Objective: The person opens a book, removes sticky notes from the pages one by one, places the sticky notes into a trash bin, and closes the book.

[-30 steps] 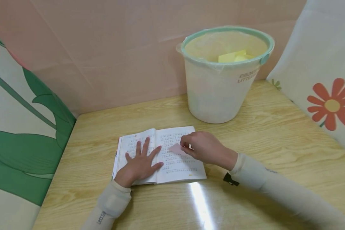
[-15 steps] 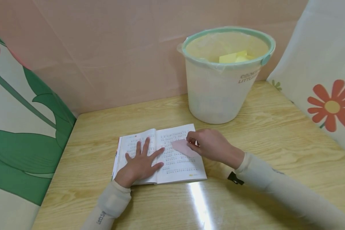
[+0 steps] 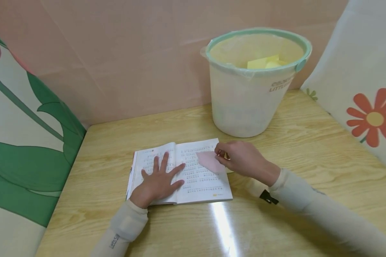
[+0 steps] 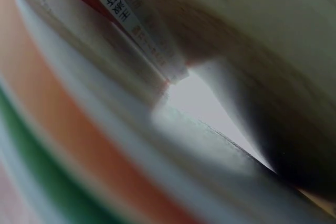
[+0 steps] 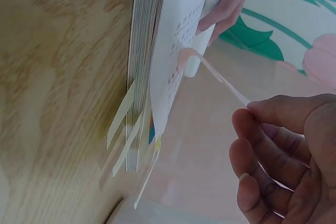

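Okay, I'm reading LITTL on the white bucket, the letters above it unclear, and 王 among Chinese characters on the open book. The right hand hangs over the book's right edge, grip clamped: thumb and forefinger pinch a pink slip, its far end touching the right page. Left hand lies flat, fingers apart, across the book on the wood counter.

- Book print: too small to read in head view, partly under left hand.
- Pink slip: one end behind right hand, head view.
- Yellow paper: lower part behind bucket rim.
- Red flower: cut, right edge.
- Left wrist view: mostly blur.
- Right wrist view: right hand cut off.
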A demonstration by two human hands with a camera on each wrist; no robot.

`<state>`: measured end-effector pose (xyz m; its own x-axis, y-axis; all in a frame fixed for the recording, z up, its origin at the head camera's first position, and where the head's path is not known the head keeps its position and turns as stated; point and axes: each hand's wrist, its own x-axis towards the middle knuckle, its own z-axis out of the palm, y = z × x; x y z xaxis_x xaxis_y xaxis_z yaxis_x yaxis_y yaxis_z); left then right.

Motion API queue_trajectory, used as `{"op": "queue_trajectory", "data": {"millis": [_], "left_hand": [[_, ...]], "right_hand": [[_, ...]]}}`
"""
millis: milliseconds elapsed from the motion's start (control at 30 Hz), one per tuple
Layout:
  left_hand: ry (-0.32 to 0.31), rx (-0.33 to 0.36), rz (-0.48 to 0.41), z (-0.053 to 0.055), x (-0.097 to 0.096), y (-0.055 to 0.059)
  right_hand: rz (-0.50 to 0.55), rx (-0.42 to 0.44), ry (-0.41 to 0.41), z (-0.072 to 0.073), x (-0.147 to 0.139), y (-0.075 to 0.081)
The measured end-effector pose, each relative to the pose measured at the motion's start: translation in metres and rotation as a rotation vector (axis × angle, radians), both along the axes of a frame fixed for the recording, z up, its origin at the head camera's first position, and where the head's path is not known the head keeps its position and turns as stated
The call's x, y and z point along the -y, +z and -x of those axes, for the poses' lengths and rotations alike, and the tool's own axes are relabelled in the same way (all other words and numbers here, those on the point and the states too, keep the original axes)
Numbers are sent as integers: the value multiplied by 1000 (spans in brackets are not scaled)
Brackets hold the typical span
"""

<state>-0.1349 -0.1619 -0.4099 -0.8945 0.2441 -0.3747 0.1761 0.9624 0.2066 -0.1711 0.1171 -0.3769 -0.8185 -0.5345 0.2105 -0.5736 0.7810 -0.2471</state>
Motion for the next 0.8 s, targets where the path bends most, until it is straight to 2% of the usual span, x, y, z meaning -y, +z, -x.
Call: {"op": "queue_trajectory", "data": {"millis": [267,533,800], "left_hand": [[-10,-11,12,1,0,-1],[-13,-13,23,0,-1,-2],[-15,-20,31,1,-1,1]], "right_hand": [[5,9,-18,2,-6,-2],[24,-36,-24,4,-16,-7],[31,-39,-38,7,-22,-4]]}}
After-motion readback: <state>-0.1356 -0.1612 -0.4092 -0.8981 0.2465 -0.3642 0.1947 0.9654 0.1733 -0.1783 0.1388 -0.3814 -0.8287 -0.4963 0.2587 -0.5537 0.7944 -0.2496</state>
